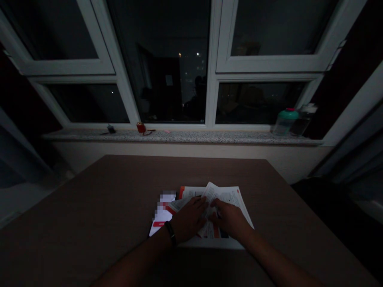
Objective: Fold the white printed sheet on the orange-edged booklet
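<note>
A printed sheet (pixel 211 192), folded at an angle, lies over larger printed pages (pixel 235 194) with orange-red edges. My left hand (pixel 191 217), with a dark band on its wrist, lies across the folded sheet, fingers stretched out and pressing it down. Close beside it, my right hand (pixel 229 217) touches the same sheet with bent fingers, the thumb apart from the forefinger. Part of the fold is hidden under both hands. Left of the pages rests a phone (pixel 158 223) with a lit screen, partly blurred out.
The papers lie on a brown table (pixel 128 179). Behind it, a speckled stone windowsill (pixel 191 136) carries a small red container (pixel 140 127), a small dark bottle (pixel 111 128), a green-topped bottle (pixel 285 121) and a clear bottle (pixel 302 119). The room is dim.
</note>
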The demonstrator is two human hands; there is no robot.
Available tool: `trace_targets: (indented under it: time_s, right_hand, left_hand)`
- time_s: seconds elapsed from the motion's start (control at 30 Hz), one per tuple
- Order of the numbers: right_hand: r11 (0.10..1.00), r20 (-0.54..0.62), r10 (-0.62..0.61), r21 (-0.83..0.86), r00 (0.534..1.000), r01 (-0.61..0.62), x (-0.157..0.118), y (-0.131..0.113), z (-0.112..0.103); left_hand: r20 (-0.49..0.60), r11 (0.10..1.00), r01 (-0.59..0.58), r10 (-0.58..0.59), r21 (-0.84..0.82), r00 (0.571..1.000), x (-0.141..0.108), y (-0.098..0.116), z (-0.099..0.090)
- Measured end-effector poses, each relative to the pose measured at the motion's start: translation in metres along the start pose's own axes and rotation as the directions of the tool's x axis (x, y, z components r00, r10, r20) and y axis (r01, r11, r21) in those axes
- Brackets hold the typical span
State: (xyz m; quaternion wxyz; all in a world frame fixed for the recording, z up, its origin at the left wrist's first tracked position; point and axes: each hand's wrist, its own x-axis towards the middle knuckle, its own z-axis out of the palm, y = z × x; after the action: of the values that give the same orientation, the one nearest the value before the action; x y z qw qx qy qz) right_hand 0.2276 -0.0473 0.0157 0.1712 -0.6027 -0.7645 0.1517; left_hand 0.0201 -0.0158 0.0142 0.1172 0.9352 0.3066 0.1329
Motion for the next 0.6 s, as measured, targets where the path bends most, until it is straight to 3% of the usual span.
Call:
trace_targets:
  time_s: [0.43,0.6]
  right_hand:
    - [0.995,-0.05,0.101,-0.019,0.994,-0.102,0.014,0.014,-0.002]
    - [0.998,-0.025,0.067,-0.018,0.997,-0.068,0.013,0.012,-0.005]
  left_hand:
    - [0.001,0.999,0.025,-0.025,0.022,1.0,-0.003,-0.002,0.009]
    - [0.005,0.999,0.036,-0.036,0.034,0.999,-0.003,-0.003,0.008]
